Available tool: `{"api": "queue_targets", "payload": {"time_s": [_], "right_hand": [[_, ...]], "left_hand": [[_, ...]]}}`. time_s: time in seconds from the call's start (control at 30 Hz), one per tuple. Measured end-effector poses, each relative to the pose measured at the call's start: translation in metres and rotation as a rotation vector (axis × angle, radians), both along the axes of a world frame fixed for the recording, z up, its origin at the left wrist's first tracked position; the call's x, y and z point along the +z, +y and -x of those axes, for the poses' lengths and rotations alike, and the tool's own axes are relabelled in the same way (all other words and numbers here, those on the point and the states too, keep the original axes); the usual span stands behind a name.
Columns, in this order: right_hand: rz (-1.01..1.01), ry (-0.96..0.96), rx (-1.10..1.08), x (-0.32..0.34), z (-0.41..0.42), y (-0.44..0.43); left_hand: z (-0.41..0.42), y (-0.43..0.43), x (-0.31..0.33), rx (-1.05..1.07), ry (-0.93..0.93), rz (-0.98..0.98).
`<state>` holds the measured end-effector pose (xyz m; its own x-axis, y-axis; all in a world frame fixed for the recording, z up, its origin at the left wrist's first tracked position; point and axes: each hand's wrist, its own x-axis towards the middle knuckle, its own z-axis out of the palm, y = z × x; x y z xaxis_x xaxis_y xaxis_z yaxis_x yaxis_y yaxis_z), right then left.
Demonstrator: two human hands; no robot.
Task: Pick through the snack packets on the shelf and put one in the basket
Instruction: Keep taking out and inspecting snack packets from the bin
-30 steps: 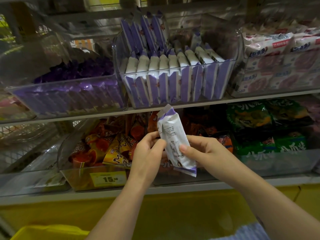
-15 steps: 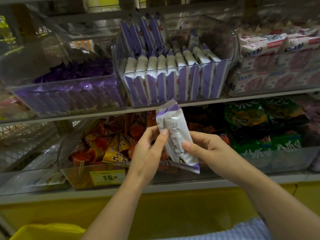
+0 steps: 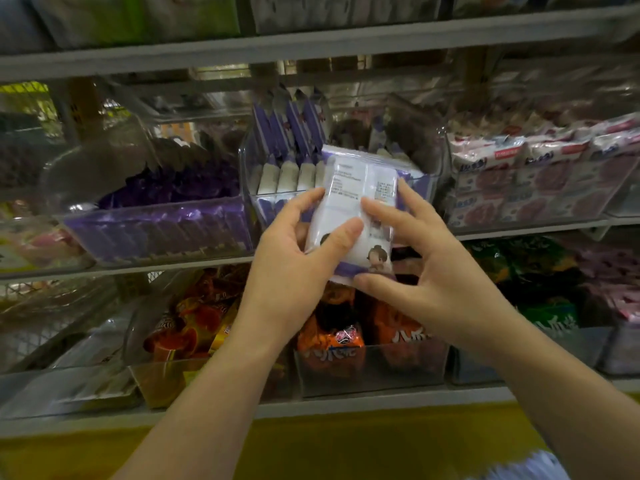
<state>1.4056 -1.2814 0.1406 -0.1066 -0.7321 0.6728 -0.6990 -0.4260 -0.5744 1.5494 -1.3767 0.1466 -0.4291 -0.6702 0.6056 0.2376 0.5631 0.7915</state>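
I hold a white and purple snack packet (image 3: 358, 206) upright in both hands, its printed back facing me, in front of the middle shelf. My left hand (image 3: 294, 268) grips its left edge with thumb across the front. My right hand (image 3: 429, 271) grips its right edge and bottom corner. Right behind the packet stands a clear bin (image 3: 256, 202) with several matching white and purple packets (image 3: 287, 174) set on edge. The basket is out of view.
A clear bin of purple packets (image 3: 166, 216) sits to the left, pink and white packets (image 3: 540, 174) to the right. Below are orange snack bags (image 3: 332, 337) and green bags (image 3: 526, 268) in bins. A grey shelf edge (image 3: 311, 407) and yellow base run beneath.
Both hands have lifted the packet from the lower shelf level up to the bin of matching packets, turning it more face-on. The view has tilted up and the yellow basket corner has left it.
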Motion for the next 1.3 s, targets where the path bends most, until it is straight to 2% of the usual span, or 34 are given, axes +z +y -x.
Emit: {"api": "queue_targets", "payload": {"time_s": [0.13, 0.27, 0.43, 0.63, 0.77, 1.0, 1.17, 1.3], "right_hand": [[0.079, -0.094, 0.022, 0.036, 0.005, -0.008], [0.061, -0.063, -0.05, 0.063, 0.013, -0.029], [-0.098, 0.174, -0.2, 0.1, 0.042, -0.061], [-0.044, 0.449, -0.452, 0.148, 0.09, -0.084], [-0.137, 0.658, -0.602, 0.163, 0.117, -0.108], [-0.354, 0.721, -0.548, 0.184, 0.137, -0.155], [-0.412, 0.757, -0.508, 0.188, 0.148, -0.176], [-0.375, 0.759, -0.487, 0.184, 0.153, -0.18]], "left_hand": [[-0.003, 0.003, 0.041, 0.013, -0.07, 0.112], [0.012, -0.006, 0.072, 0.09, -0.006, 0.265], [0.035, -0.04, 0.108, 0.257, -0.161, 0.415], [0.08, -0.08, 0.147, 0.444, -0.362, 0.607], [0.11, -0.102, 0.166, 0.504, -0.52, 0.629], [0.152, -0.137, 0.179, 0.508, -0.753, 0.521], [0.17, -0.158, 0.18, 0.512, -0.771, 0.572], [0.178, -0.172, 0.168, 0.458, -0.742, 0.661]]}}
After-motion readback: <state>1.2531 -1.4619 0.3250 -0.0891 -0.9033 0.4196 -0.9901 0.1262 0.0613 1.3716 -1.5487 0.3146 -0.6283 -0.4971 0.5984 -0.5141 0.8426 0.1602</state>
